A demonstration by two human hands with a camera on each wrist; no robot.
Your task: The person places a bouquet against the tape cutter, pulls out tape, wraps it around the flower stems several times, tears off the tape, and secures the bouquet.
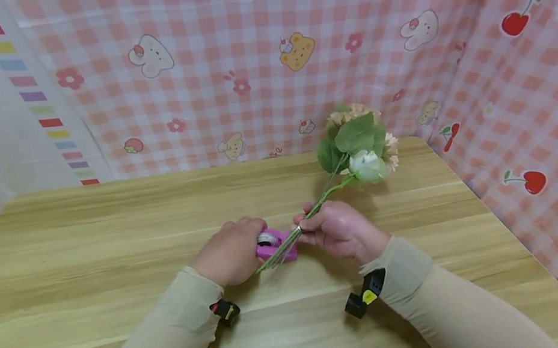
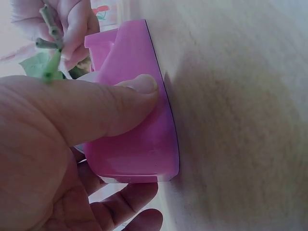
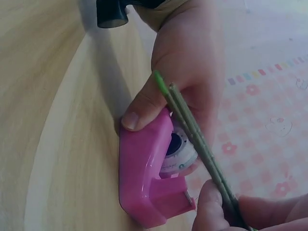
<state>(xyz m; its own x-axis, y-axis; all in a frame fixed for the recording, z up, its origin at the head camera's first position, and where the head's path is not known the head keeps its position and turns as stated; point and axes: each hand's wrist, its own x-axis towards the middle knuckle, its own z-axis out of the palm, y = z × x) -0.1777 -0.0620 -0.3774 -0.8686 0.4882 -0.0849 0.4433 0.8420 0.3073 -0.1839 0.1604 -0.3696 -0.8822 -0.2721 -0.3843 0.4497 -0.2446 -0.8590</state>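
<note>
A pink-and-white checked cloth (image 1: 245,27) with printed bears, flowers and fruit hangs behind and to the right of the scene. In front of it lies the wood-grain tabletop (image 1: 104,244), and two beige sleeves, the left sleeve (image 1: 146,341) and the right sleeve (image 1: 457,298), reach in across it from the near edge.

A bunch of flowers is held aslant over the middle of the tabletop, its head toward the back right: broad green leaves (image 1: 355,134), peach blossoms (image 1: 391,150) and one white flower (image 1: 367,166). Its green stems (image 3: 204,151) run down to the left, passing over the tape dispenser as seen from the head.

The right hand (image 1: 343,234) is closed around the stems, pinching them between thumb and fingers. The left hand (image 1: 228,252) grips the back end of the pink tape dispenser (image 3: 142,168), thumb flat along one side and fingers curled round the other. The dispenser sits base down on the tabletop, its front end toward the right hand.

A small black camera (image 1: 226,312) is strapped at the left wrist, another black camera (image 1: 366,294) at the right. Inside the dispenser sits a tape roll (image 3: 180,159); whether any tape touches the stems cannot be made out.
</note>
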